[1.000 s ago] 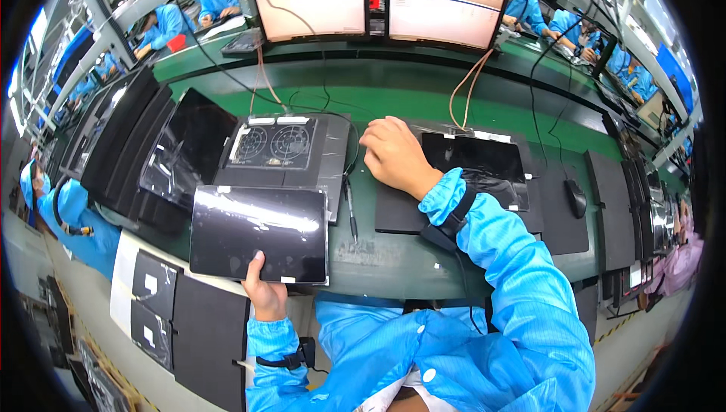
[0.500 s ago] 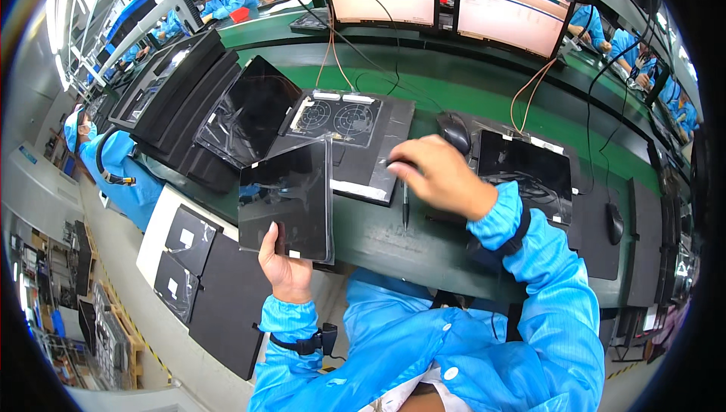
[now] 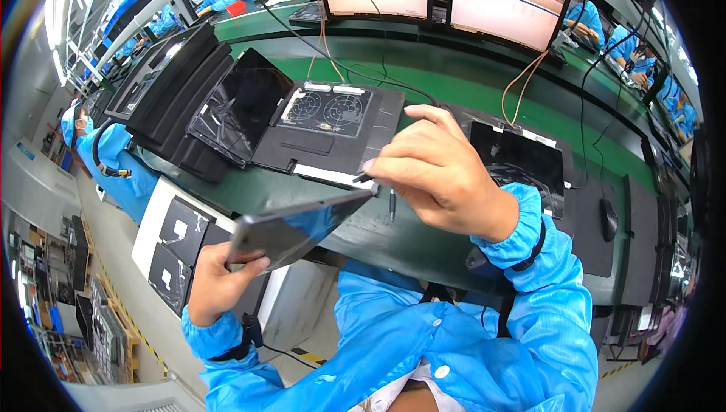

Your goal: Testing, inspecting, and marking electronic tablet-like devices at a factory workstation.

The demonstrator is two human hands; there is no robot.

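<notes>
My left hand (image 3: 214,280) grips a dark, glossy tablet (image 3: 291,234) by its near left edge. The tablet is tilted steeply, so it shows mostly its rim and a reflecting face. Over its far right corner hovers my right hand (image 3: 442,174), thumb and forefinger pinched on a small dark piece (image 3: 363,178) whose kind I cannot make out. A pen (image 3: 392,205) lies on the green bench below my right hand. Beyond the tablet is a black board (image 3: 306,156) with a panel of printed circle patterns (image 3: 325,112). Another tablet (image 3: 522,161) lies on a mat to the right.
Black foam trays (image 3: 162,109) are stacked at the left, with a film-covered screen (image 3: 242,106) leaning beside them. Two monitors (image 3: 507,4) stand behind hanging cables. A mouse (image 3: 609,219) is at the right. Wrapped panels (image 3: 172,264) rest at the lower left, near a co-worker (image 3: 113,162).
The tablet has gone from nearly upright, facing me, to a steep tilt. My left hand has shifted left and down. My right hand has come closer, to the tablet's far corner.
</notes>
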